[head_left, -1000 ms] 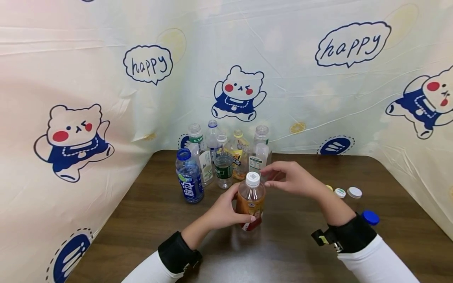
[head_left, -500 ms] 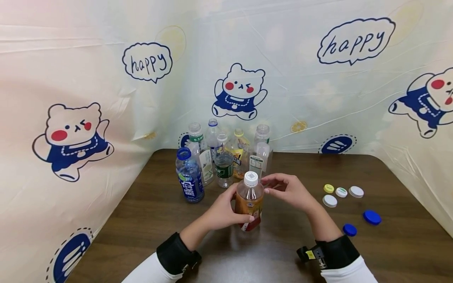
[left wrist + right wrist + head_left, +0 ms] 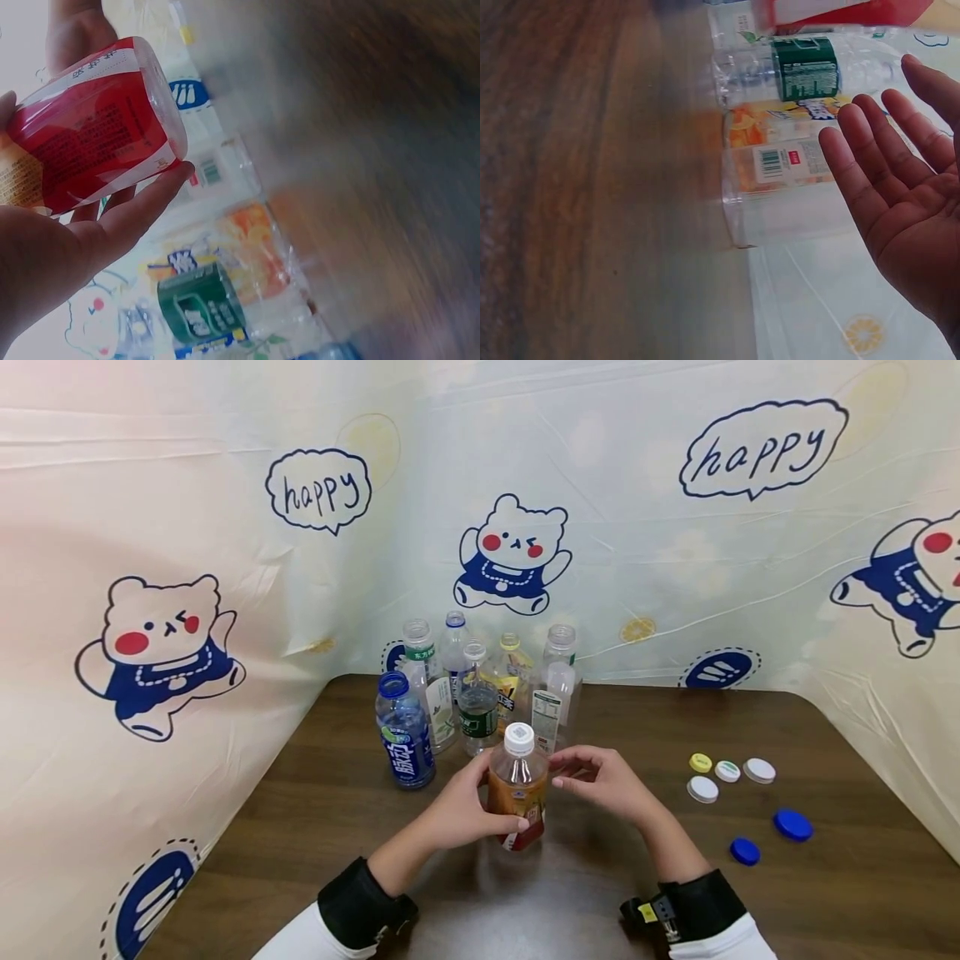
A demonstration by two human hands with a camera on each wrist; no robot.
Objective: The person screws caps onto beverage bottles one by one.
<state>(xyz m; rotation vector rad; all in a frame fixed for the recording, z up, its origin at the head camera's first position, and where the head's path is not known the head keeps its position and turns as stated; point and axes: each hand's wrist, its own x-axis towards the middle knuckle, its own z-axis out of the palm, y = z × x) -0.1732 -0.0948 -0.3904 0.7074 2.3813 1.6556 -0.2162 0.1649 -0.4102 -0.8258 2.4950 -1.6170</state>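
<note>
My left hand (image 3: 461,806) grips a drink bottle (image 3: 517,797) with an orange and red label, its thumb across the front. The bottle stands upright with a white cap (image 3: 519,738) on it; whether its base touches the table I cannot tell. In the left wrist view the red lower label (image 3: 94,127) and clear base show, fingers behind. To the right of the bottle hovers my right hand (image 3: 603,783), holding nothing. Its fingers are relaxed and slightly bent in the right wrist view, pointing toward the bottle.
Several uncapped bottles are grouped behind, including a blue one (image 3: 405,735), a green-labelled one (image 3: 477,710) and a clear one (image 3: 558,685). On the right of the brown table (image 3: 600,893) lie loose caps: yellow (image 3: 701,763), white (image 3: 702,789) and blue (image 3: 792,825). A printed curtain (image 3: 637,527) hangs behind.
The left hand and its bottle have shifted slightly left. My right hand has come down and toward me, staying beside the bottle, and its forearm has uncovered several caps.
</note>
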